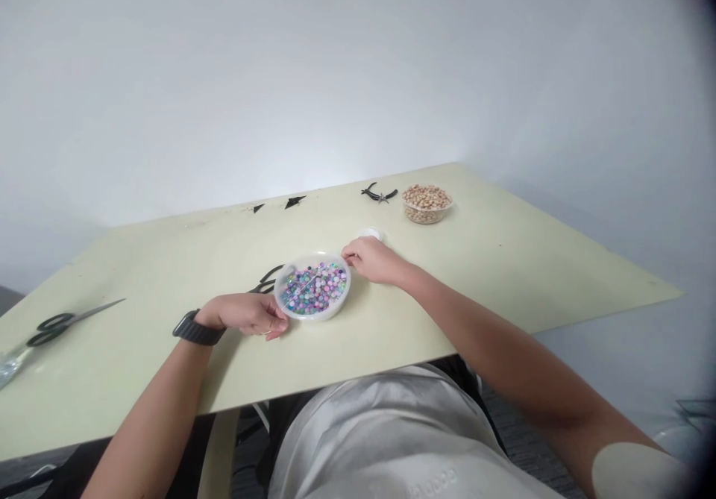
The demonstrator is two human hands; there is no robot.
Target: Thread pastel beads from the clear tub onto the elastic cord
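A round clear plastic bowl of beads [313, 315] stands in front of me, filled with small pastel beads in purple, pink, teal and white. A thin pale line, perhaps a wire or thread, crosses the beads. At the bowl's near left rim is my left hand [251, 314], fingers closed, with a dark watch on the wrist and a ring on one finger. My right hand [374, 259] pinches at the opposite, far right rim. Partly hidden behind the bowl lies a black-handled tool [267, 284]. A small white round object [371, 233] sits just beyond my right hand.
Black-handled scissors [59, 327] lie at the left beside a clear plastic piece [10, 368]. Toward the back are black pliers [380, 195], a clear tub of tan beans or nuts [426, 212] and dark scraps [294, 201]. A wall borders the pale yellow table [531, 268].
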